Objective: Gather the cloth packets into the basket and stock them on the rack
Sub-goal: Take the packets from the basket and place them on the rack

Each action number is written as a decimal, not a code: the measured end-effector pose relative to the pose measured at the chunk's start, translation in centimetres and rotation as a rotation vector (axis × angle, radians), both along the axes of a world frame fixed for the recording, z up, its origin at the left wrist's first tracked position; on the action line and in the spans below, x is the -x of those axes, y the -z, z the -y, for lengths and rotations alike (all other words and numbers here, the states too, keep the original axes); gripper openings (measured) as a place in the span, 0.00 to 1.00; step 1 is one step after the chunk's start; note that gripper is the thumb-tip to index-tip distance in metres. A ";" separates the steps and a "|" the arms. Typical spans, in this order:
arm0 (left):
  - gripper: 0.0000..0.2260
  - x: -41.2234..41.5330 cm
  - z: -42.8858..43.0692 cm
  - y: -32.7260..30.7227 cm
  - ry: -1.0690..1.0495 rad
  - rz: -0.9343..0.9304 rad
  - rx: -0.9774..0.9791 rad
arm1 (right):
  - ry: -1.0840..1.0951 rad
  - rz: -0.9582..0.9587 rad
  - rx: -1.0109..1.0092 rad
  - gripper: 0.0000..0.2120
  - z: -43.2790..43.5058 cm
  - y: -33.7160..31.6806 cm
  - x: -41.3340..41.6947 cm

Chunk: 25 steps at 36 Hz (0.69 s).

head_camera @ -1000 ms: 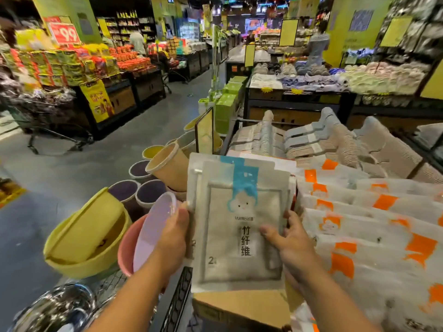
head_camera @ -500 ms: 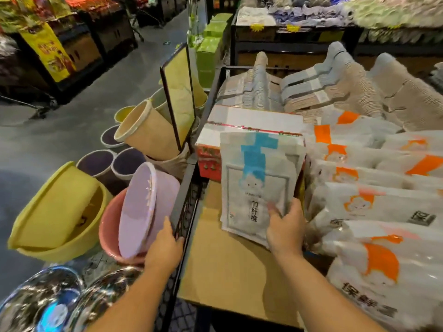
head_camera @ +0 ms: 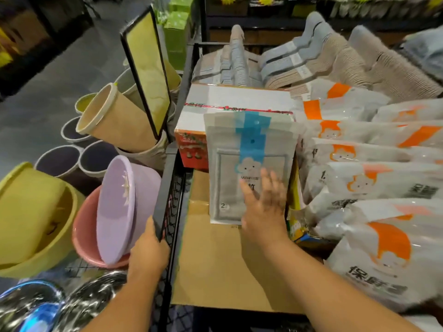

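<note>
The cloth packets (head_camera: 249, 149), a small stack with blue strips down their fronts, stand on end on the rack (head_camera: 167, 188), bottom edges on a flat cardboard sheet (head_camera: 215, 259) and backs leaning on a taped carton (head_camera: 230, 99) behind them. That lean seems to be the point: the carton works as a backstop, so the limp packets face the aisle instead of slumping. The right hand (head_camera: 263, 212) lies flat on the front packet, fingers straight and spread, clamping nothing, most likely pressing the stack square against the carton. The left hand (head_camera: 148, 252) has its fingers wrapped round the rack's black edge rail, apparently to brace the body during the reach. Orange-marked bags (head_camera: 359, 183) lie in overlapping rows just beside the stack on the right, which leaves the packets a narrow slot between them and the rail. No basket shows here. Stocking looks well along, with the stack needing only a check that it holds upright.
</note>
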State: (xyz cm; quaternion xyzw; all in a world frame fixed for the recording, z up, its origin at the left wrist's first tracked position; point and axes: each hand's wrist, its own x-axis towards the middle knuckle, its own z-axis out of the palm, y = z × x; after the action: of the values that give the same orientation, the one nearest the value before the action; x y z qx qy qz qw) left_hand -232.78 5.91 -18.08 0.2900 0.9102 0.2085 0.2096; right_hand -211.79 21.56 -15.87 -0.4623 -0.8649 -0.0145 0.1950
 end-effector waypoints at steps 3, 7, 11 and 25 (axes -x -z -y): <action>0.29 0.1 0.0 0.1 -0.003 0.002 0.020 | -0.129 0.229 0.113 0.53 1.6 0.6 0.1; 0.28 0.1 0.0 0.2 -0.007 0.003 0.018 | -0.060 0.288 0.201 0.52 1.6 1.0 0.6; 0.27 0.0 0.0 0.2 -0.004 0.009 -0.007 | 0.012 0.291 0.209 0.56 0.1 0.3 1.4; 0.31 0.8 -0.1 1.5 0.003 -0.051 0.076 | -0.249 0.845 1.066 0.58 5.4 -4.3 -1.1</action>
State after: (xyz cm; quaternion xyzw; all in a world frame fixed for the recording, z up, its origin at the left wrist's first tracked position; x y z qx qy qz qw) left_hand -233.56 6.01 -19.55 0.2885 0.9221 0.1658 0.1975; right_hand -210.65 16.17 -11.55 -0.3470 -0.8024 0.2563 -0.4124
